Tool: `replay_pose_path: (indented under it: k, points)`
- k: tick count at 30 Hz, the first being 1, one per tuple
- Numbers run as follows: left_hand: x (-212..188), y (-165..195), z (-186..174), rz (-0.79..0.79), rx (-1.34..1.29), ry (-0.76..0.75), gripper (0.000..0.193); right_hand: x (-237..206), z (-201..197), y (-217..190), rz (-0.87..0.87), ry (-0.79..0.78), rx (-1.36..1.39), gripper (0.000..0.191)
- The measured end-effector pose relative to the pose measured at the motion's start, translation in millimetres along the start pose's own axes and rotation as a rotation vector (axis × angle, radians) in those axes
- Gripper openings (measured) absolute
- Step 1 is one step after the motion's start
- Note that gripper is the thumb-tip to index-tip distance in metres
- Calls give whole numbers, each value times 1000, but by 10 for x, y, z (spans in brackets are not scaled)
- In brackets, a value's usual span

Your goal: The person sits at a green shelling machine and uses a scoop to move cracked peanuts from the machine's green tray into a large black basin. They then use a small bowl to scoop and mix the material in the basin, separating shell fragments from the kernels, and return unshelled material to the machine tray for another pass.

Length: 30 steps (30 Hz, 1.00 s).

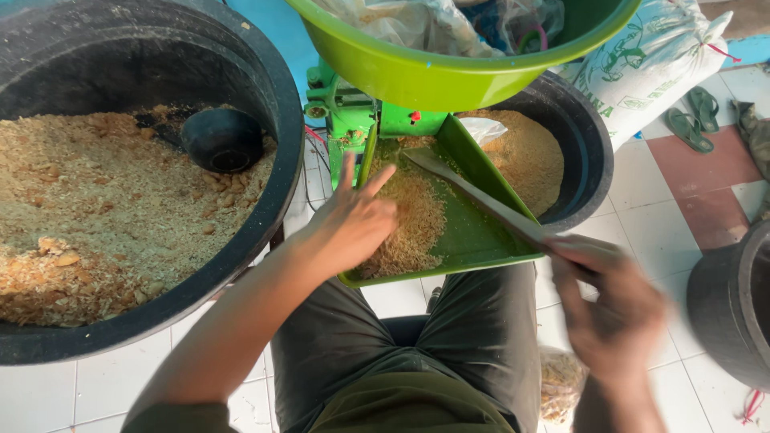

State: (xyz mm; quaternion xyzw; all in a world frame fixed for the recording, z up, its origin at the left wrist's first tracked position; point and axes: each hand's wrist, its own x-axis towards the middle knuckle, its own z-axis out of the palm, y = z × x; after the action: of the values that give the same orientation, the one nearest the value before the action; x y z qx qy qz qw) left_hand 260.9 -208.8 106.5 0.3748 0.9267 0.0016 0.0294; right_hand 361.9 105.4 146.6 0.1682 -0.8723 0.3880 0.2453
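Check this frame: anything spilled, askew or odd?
Nothing clearly spilled. One oddity: a dark bowl lies tipped on its side in the left tub, partly sunk in the flakes. The right hand is motion-blurred.

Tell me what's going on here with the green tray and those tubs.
A seated person works at a green machine. The left hand rests flat on tan flakes lying in the green tray. The right hand, blurred, grips a long flat stick that reaches up the tray. A black tub with similar flakes and a black bowl stands to the left.
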Motion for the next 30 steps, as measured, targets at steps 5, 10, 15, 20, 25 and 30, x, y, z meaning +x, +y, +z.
replay_pose_path:
  k: [5,10,15,20,25,30]
  points:
    - [416,-228,38,-91,137,-3,17,-62,-551,-132,189,6,231,19]
    - [286,-253,35,-133,-96,211,22,99,-513,-314,100,-160,146,21]
    - [-175,37,-90,-156,-110,123,16,178,74,-218,-220,-220,-38,18]
    - [-305,207,-173,-183,-130,38,14,367,78,-271,-117,-46,-71,17]
    - [-113,198,-138,-185,65,18,16,498,257,-191,-143,-103,-38,15]
    - [22,129,-107,-196,2,70,15,433,319,-6,-188,-36,-88,15]
